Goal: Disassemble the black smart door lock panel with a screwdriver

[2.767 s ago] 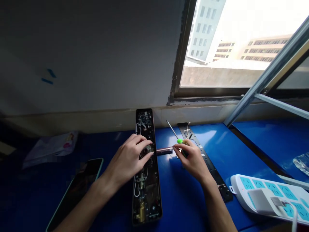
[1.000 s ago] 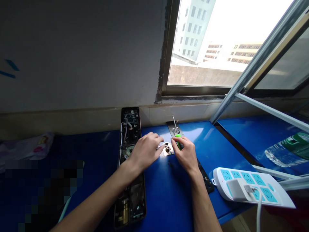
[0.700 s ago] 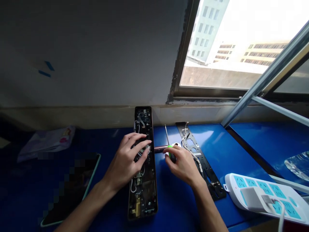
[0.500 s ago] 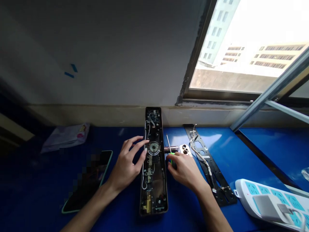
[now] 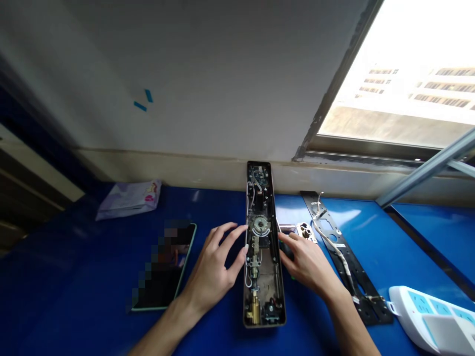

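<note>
A: Layout, big to small?
B: Wall [image 5: 208, 89] at the back, blue table [image 5: 92, 282] below, long case [image 5: 267, 277] on it between the hands, open side up.
A: How'll the case handle?
B: My guess: stiff shell, fairly heavy, smooth enough to slide. Insides look fragile. Hold by both long rims.
A: Axis?
B: Runs nearly straight from the person toward the wall. Can't tell if the far end touches. Black plate [image 5: 349, 264] lies to its right, slanted.
A: Hands?
B: Left hand [image 5: 218, 254]: fingers spread, tips at the left rim, gripping nothing. Right hand [image 5: 309, 259]: curled over a screwdriver [image 5: 286, 251] beside the right rim, tool mostly hidden.
A: Small bits?
B: Round disc [image 5: 261, 225] mid-length, brass part [image 5: 255, 314] at the near end. White wire [image 5: 247, 279] along the left wall: soft, would snag.
</note>
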The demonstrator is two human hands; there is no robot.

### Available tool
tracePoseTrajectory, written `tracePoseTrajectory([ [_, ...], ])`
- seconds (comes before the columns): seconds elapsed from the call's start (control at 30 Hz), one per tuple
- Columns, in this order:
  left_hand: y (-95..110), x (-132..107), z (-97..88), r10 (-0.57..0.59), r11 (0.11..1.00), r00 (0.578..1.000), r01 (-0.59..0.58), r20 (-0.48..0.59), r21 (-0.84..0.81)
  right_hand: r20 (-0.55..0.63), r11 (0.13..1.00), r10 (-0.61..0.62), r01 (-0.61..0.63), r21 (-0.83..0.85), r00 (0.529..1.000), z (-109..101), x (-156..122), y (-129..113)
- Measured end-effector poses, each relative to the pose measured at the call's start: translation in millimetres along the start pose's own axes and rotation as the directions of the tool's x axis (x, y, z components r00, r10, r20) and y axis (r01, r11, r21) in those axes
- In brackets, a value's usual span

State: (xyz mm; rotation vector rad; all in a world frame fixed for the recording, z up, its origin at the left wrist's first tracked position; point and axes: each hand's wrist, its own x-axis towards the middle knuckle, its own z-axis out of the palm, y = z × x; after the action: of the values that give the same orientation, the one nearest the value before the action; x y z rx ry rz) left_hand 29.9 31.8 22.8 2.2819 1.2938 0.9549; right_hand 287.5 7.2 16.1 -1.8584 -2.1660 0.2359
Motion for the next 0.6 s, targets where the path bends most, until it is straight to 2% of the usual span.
tracePoseTrajectory([
  [0.27,2.8,-4.0,-1.9,-0.037,0.983,0.999,0.039,-0.01,0.18,0.017,0.999,0.022,-0.023,0.031,1.0,1.7,0.0,3.0],
  [0.47,-0.3,-9.7,-14.1,-0.23,0.879,0.972,0.228,-0.047,0.419,0.034,0.998,0.009,-0.011,0.058,0.999,0.8,0.1,3.4],
  [0.6,2.1,-20.1,-19.5,-0.336,0.841,0.942,0.298,0.004,0.452,0.041,0.998,-0.005,0.002,0.07,0.999,-0.5,-0.4,3.8],
])
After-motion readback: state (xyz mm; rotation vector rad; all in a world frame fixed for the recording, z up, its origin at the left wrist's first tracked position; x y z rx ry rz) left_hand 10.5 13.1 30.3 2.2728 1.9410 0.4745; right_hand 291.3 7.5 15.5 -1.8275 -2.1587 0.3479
